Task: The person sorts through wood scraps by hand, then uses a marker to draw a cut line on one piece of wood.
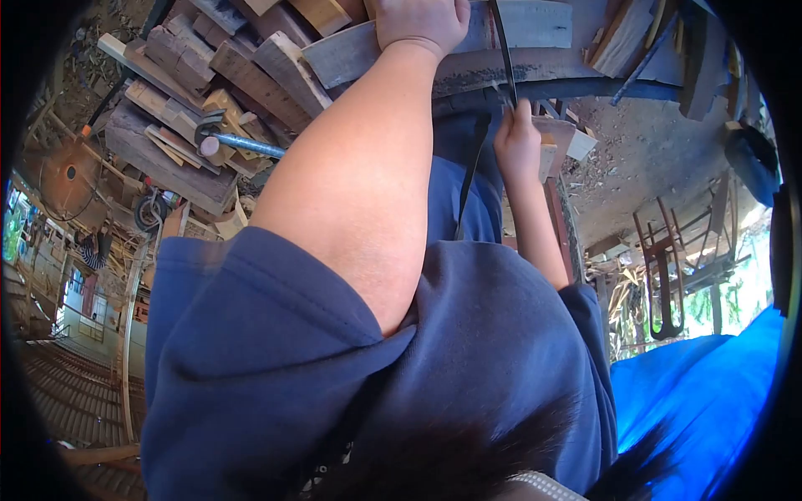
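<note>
My left hand (422, 23) bears down at the top edge, on or just above a pale wooden board (530, 25); its fingers run out of the picture, so their grip is hidden. To the right, my right hand (518, 138) is closed around the near end of a thin dark saw (505, 52), seen almost edge-on. The saw's blade runs up across the board, and its far end is cut off by the frame. Beneath the board lies another darker plank (551, 63). My left forearm covers part of the wood.
Stacked wood offcuts (180, 54) fill the upper left, with a blue-handled hammer (242, 144) lying on them. More wood pieces (626, 37) lean at upper right. A fan (71, 174) stands far left, a wooden frame (664, 267) at right, and a blue tarp (702, 384) lower right.
</note>
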Demonstrator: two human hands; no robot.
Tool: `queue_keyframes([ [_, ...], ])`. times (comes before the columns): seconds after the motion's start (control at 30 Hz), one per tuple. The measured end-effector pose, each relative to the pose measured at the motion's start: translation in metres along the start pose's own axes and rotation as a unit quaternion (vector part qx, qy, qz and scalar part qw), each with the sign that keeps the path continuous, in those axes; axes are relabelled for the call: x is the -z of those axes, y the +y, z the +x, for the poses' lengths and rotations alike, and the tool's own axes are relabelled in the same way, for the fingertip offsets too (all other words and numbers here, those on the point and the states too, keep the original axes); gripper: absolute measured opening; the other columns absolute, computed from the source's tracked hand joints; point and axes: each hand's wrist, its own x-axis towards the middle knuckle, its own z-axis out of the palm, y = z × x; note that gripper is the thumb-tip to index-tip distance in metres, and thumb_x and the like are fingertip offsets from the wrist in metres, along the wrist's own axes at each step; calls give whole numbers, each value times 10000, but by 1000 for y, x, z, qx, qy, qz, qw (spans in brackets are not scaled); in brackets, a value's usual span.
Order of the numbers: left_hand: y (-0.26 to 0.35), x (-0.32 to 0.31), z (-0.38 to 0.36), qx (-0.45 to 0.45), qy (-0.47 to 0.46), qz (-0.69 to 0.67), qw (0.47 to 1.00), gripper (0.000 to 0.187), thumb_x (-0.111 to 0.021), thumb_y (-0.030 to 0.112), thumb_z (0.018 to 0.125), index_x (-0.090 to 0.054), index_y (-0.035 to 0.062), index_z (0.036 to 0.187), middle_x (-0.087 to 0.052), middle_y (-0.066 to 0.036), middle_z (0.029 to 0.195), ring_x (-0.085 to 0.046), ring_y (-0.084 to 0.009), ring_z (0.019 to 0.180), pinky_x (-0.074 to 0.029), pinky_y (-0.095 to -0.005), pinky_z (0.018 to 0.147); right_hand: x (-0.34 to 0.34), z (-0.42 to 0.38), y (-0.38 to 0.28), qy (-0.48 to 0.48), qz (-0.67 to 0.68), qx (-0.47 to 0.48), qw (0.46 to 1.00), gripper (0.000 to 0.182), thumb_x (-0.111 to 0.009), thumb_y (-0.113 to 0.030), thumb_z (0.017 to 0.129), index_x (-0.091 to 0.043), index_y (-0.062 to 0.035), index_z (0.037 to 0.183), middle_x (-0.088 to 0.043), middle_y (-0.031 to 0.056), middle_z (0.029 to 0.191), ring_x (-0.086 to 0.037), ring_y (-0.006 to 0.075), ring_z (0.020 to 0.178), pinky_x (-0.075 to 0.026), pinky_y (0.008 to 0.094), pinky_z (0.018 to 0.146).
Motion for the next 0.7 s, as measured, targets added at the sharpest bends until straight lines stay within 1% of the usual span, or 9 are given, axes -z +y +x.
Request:
queue_keyframes([
  [0.1,-1,1,-1,-9,6,-8,1000,393,-471,303,905,-703,95,666,-686,-55,705,-571,-235,859,-341,-473,906,-5,-11,8,38,28,43,998,115,-527,-124,939,-446,-45,961,-609,286,738,-595,493,713,-464,558,578],
  [0.13,-2,0,-1,-9,5,-5,1000,393,-471,303,905,-703,95,666,-686,-55,705,-571,-235,859,-341,-473,906,-7,5,-2,19,-8,30,999,133,-527,-112,933,-459,-34,1016,-613,287,746,-597,494,719,-465,559,578],
  [0.17,-1,0,-1,-7,3,-5,1000,398,-469,306,907,-701,92,665,-688,-53,713,-570,-233,865,-337,-470,910,-7,29,-18,18,-5,30,999,133,-527,-112,933,-459,-34,1016,-613,287,746,-597,494,719,-465,559,578],
  [0.23,0,0,-3,-3,3,-3,1000,402,-466,309,908,-699,89,665,-690,-51,720,-569,-231,871,-333,-467,914,-4,67,-43,19,-5,63,998,202,-537,-99,922,-474,-29,1101,-613,293,751,-606,488,725,-468,555,576],
  [0.37,0,2,0,2,-21,9,1000,411,-460,314,911,-699,90,663,-694,-48,731,-567,-226,880,-327,-465,920,3,28,-22,6,-8,44,999,200,-534,-103,924,-469,-27,1097,-611,301,761,-607,488,732,-474,547,573],
  [0.43,-1,1,2,6,-25,4,1000,413,-459,316,912,-699,89,665,-694,-48,731,-567,-224,881,-326,-465,920,5,-4,-4,61,24,76,995,96,-518,-83,946,-457,-29,996,-583,293,692,-588,496,693,-429,538,518],
  [0.57,0,2,0,6,-15,9,1000,408,-462,316,910,-700,93,666,-693,-45,729,-569,-224,877,-326,-468,919,-2,23,-17,51,52,65,995,88,-508,-93,952,-446,-31,965,-581,300,695,-580,505,703,-426,546,526],
  [0.63,-1,2,-2,8,-9,16,1000,406,-462,316,909,-701,94,667,-693,-45,729,-569,-225,875,-325,-468,919,0,68,-52,-2,-3,28,1000,101,-514,-90,933,-442,-27,966,-616,288,755,-607,492,737,-461,561,599],
  [0.7,-1,1,0,1,-11,14,1000,401,-463,312,908,-701,97,668,-694,-43,730,-570,-224,873,-322,-471,920,3,64,-52,-2,-4,33,999,95,-510,-88,934,-443,-28,965,-615,289,753,-604,494,734,-460,561,597],
])
